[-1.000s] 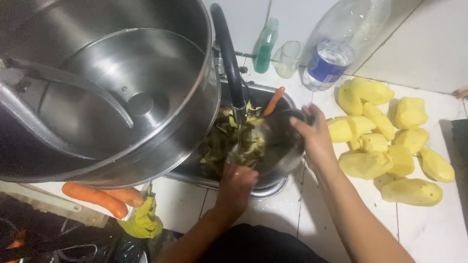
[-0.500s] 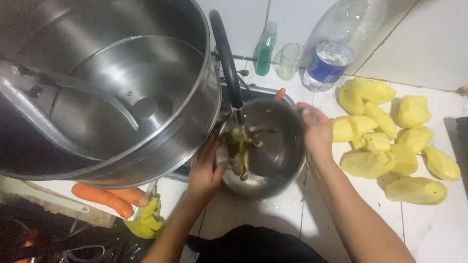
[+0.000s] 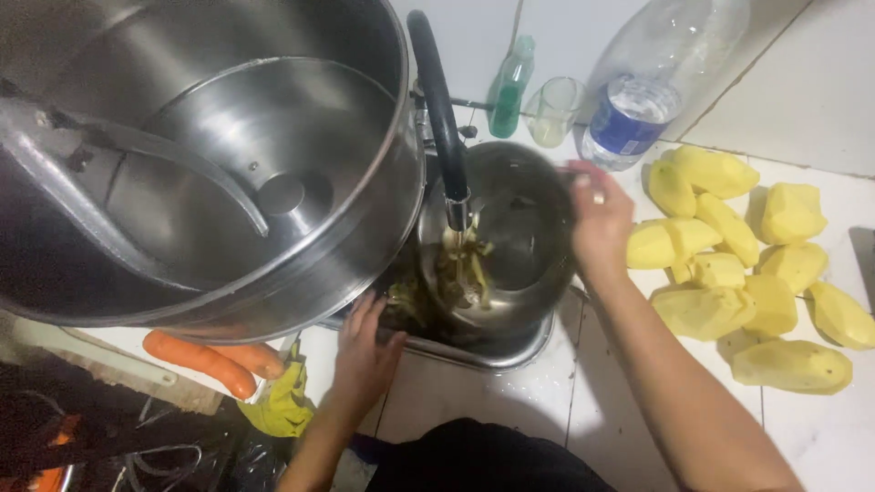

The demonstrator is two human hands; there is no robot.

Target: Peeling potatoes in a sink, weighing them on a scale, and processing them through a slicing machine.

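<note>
Your left hand (image 3: 365,351) lies at the near left edge of the small steel sink (image 3: 497,351), fingers loosely spread over the rim and touching the near side of the round stainless-steel bowl (image 3: 519,237). Your right hand (image 3: 597,214) grips the bowl's far right rim, fingers curled over the edge, and the bowl sits tilted inside the sink. Yellow-green vegetable peelings (image 3: 456,273) lie wet in its lower left part, right under the spout of the black curved tap (image 3: 437,109).

Near left of your left hand, a crumpled yellow cloth (image 3: 283,401) hangs beside two orange carrots (image 3: 214,360) on the counter edge. Above them, a very large stainless-steel pot (image 3: 210,155) fills the left side of the view, overlapping the sink.

Right of the sink, peeled yellow potato pieces (image 3: 738,255) lie heaped on the white tiled counter (image 3: 474,401).

Far behind the bowl stand a green bottle (image 3: 509,89), a clear drinking glass (image 3: 554,111) and a big clear plastic bottle with a blue label (image 3: 656,77).
</note>
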